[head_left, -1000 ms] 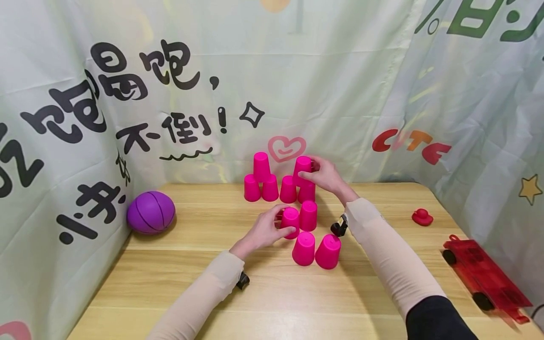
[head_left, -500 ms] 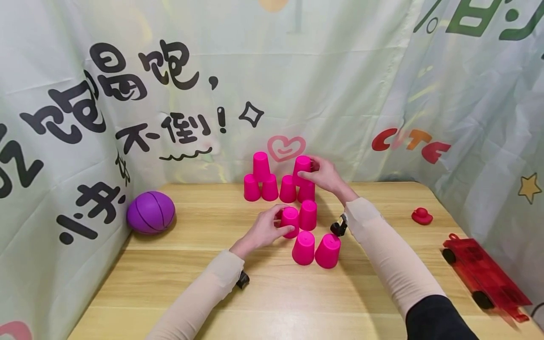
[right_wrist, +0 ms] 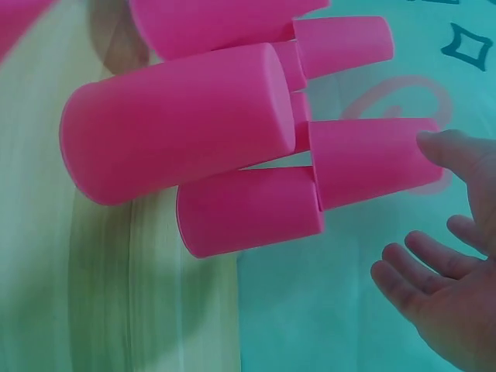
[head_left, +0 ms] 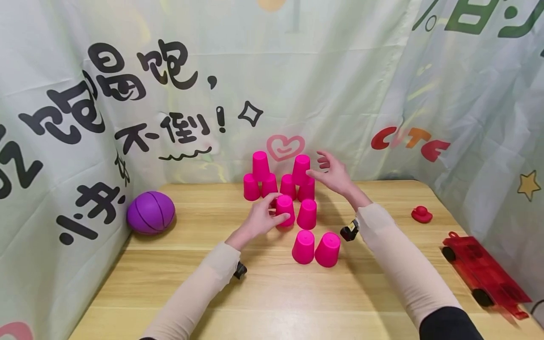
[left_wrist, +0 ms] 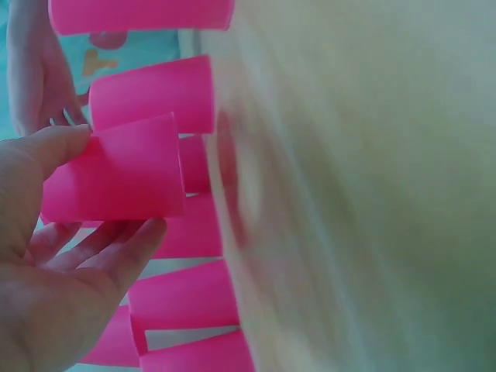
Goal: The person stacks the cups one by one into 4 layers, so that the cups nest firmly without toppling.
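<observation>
My left hand grips an upside-down pink plastic cup between thumb and fingers; in the left wrist view its rim is raised off the table. My right hand has its fingers spread beside the upper cup of the right-hand back stack. Its thumb overlaps that cup in the right wrist view; whether they touch I cannot tell. That cup rests across two lower cups. To its left, another cup sits on two more. One cup stands just right of the held one.
Two pink cups, a left one and a right one, stand nearer the front. A purple ball lies at the left, a small red duck and a red toy car at the right. A printed curtain hangs behind the wooden table.
My right hand has let go of the upper right cup and moved slightly right, fingers spreading. My left hand has lifted its cup and carried it a little away and left.
</observation>
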The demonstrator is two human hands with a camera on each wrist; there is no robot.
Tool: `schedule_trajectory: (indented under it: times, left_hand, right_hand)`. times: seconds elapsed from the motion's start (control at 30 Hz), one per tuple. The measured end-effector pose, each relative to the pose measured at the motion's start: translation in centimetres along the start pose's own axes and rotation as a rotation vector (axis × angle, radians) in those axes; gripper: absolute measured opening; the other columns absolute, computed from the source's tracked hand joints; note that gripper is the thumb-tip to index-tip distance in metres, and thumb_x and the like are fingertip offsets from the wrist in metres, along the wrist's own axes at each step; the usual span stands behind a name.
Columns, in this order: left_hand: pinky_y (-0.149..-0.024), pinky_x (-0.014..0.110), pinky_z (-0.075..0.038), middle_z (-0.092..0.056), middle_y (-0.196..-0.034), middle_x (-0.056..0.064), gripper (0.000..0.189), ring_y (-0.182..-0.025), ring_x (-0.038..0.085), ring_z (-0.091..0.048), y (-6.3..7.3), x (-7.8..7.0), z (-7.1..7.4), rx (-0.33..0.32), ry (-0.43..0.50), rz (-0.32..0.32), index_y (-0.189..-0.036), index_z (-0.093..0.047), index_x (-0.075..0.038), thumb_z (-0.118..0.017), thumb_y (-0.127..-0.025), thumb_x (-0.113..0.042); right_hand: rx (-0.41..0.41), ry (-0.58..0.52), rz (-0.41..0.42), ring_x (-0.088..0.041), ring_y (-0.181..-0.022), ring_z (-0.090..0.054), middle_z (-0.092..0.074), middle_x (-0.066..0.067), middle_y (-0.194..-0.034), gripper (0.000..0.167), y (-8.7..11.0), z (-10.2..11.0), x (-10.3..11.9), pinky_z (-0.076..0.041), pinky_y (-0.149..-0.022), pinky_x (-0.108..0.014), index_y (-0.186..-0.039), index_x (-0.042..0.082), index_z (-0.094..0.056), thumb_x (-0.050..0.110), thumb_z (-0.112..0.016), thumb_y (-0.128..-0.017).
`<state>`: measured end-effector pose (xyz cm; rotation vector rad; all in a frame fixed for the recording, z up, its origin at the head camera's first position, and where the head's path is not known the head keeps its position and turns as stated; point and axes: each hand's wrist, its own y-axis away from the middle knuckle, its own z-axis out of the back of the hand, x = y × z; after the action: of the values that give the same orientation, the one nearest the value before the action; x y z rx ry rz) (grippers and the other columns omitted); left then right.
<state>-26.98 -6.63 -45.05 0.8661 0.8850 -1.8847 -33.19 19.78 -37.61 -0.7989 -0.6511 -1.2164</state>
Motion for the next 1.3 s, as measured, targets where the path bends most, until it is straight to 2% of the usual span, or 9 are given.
schedule_trajectory:
  times: [0.13,0.33,0.43,0.63,0.77,1.03,1.3]
  left_hand:
    - [-0.089,0.036,-0.065,-0.070,-0.128,0.010,0.058,-0.110,0.029,-0.071,-0.8,-0.5,0.7,-0.030,-0.035,0.003,-0.142,-0.057,-0.010,-0.084,-0.091,-0.022]
    - [-0.081,0.035,-0.062,-0.072,-0.118,0.010,0.061,-0.099,0.027,-0.067,-2.3,-1.1,1.8,-0.106,-0.133,-0.003,-0.142,-0.057,-0.009,-0.085,-0.090,-0.025]
    - [-0.083,0.037,-0.061,-0.072,-0.117,0.011,0.062,-0.097,0.026,-0.065,-2.9,-1.3,2.2,-0.140,-0.156,-0.004,-0.141,-0.057,-0.007,-0.085,-0.090,-0.026]
    - [-0.088,0.039,-0.061,-0.072,-0.118,0.011,0.057,-0.100,0.025,-0.066,-4.1,-1.9,2.6,-0.184,-0.144,-0.003,-0.139,-0.058,-0.007,-0.084,-0.091,-0.025]
    - [-0.089,0.041,-0.061,-0.071,-0.119,0.011,0.057,-0.101,0.026,-0.067,-4.8,-2.5,2.7,-0.218,-0.179,-0.002,-0.139,-0.057,-0.008,-0.083,-0.091,-0.027]
    - [-0.096,0.044,-0.062,-0.070,-0.126,0.010,0.063,-0.113,0.028,-0.068,-6.3,-3.4,2.9,-0.245,-0.162,0.040,-0.146,-0.054,-0.009,-0.081,-0.092,-0.028]
    - [-0.101,0.048,-0.061,-0.067,-0.135,0.014,0.068,-0.121,0.032,-0.067,-7.7,-3.5,2.7,-0.270,-0.184,0.077,-0.150,-0.050,-0.006,-0.081,-0.092,-0.026]
  right_hand:
    - [0.000,0.004,0.008,-0.047,-0.137,-0.054,-0.050,-0.027,-0.154,0.080,1.5,0.8,-0.2,-0.051,-0.110,-0.062,-0.162,0.009,-0.036,0.033,-0.076,-0.097]
    - [0.025,0.033,0.038,-0.046,-0.132,-0.059,-0.057,-0.024,-0.149,0.074,3.7,1.5,-0.5,-0.054,-0.106,-0.061,-0.159,0.009,-0.043,0.031,-0.077,-0.097]
    - [0.042,0.050,0.057,-0.045,-0.129,-0.062,-0.060,-0.024,-0.146,0.071,4.8,1.4,-0.7,-0.055,-0.104,-0.060,-0.157,0.008,-0.046,0.029,-0.077,-0.097]
    - [0.076,0.067,0.084,-0.045,-0.127,-0.064,-0.064,-0.024,-0.143,0.065,6.8,1.0,-1.3,-0.054,-0.106,-0.060,-0.151,0.006,-0.053,0.028,-0.079,-0.096]
    - [0.119,0.078,0.083,-0.043,-0.126,-0.064,-0.065,-0.022,-0.141,0.062,7.8,0.7,-1.5,-0.055,-0.105,-0.059,-0.148,0.005,-0.056,0.027,-0.079,-0.095]
    - [0.200,0.075,0.060,-0.040,-0.124,-0.065,-0.066,-0.020,-0.141,0.063,9.0,-0.1,-2.3,-0.057,-0.103,-0.055,-0.148,0.006,-0.057,0.026,-0.081,-0.093]
    - [0.195,0.041,0.073,-0.043,-0.122,-0.066,-0.065,-0.024,-0.137,0.069,9.1,-1.4,-3.3,-0.055,-0.104,-0.059,-0.150,0.003,-0.053,0.027,-0.082,-0.092]
